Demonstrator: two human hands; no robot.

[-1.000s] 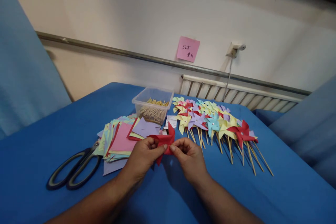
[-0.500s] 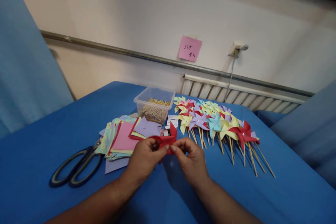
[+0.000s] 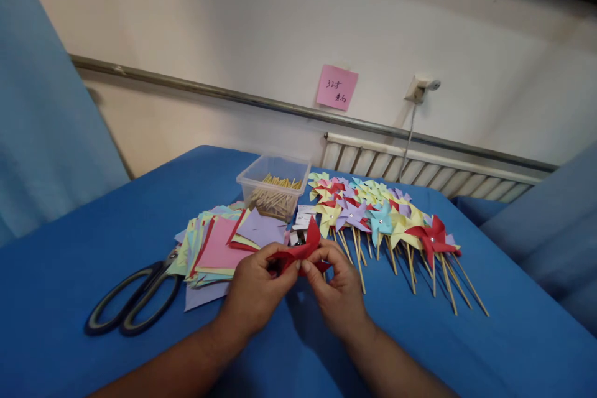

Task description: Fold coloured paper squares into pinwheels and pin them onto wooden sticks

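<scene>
Change noted against the earlier views: red folded-paper pinwheel head raised slightly and turned, with one pointed blade now standing up above the knuckles; both hands drawn closer together around it. Judged as folding work on the blades advancing toward the centre, not yet pinned to a stick.

Left to right across the blue-covered bench:

- Black-handled scissors, lying flat and closed, well apart from the hands.
- Stack of coloured square paper sheets, fanned loosely, pink and lilac sheets on top, just beside the scissors.
- Left hand, fingers pressed together in a pinch on the left edge of the red pinwheel head.
- Red pinwheel head held just above the bench, between the two hands and in front of the paper stack.
- Right hand, fingers pinching the right side of the same piece, thumb and forefinger closed on the paper.
- Clear plastic box of wooden sticks, behind the hands, near the paper stack.
- Small white slips, lying between the box and the hands.
- Row of finished multicoloured paper pinwheels on wooden sticks, laid overlapping to the right, sticks pointing toward the near edge.

On the wall: pink sticky note and a white wall socket with cable.

Nothing found between the hands and the held piece; nearest sticks just beside the right hand.
</scene>
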